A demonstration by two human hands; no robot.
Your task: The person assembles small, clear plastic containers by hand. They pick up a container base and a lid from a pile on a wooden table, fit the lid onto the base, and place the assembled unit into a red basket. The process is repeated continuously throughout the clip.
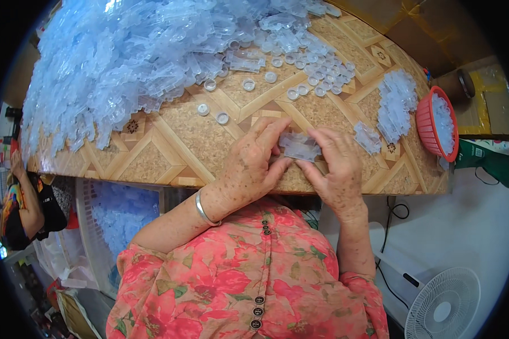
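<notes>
Close to the table's near edge, a small clear plastic rectangular piece lies between my two hands. My left hand curls in from the left, thumb and fingers closed at the piece's left end. From the right, my right hand grips the other end between thumb and fingertips. Whether the piece is one part or several pressed together, I cannot tell. Just right of my right hand lie a few similar clear pieces. Beyond my hands are small round clear caps, scattered singly and in a cluster.
A huge heap of clear plastic pieces covers the table's far left. At the right are a smaller pile and a red basket holding more. Below stand a white fan and a white crate. Another person's arm shows far left.
</notes>
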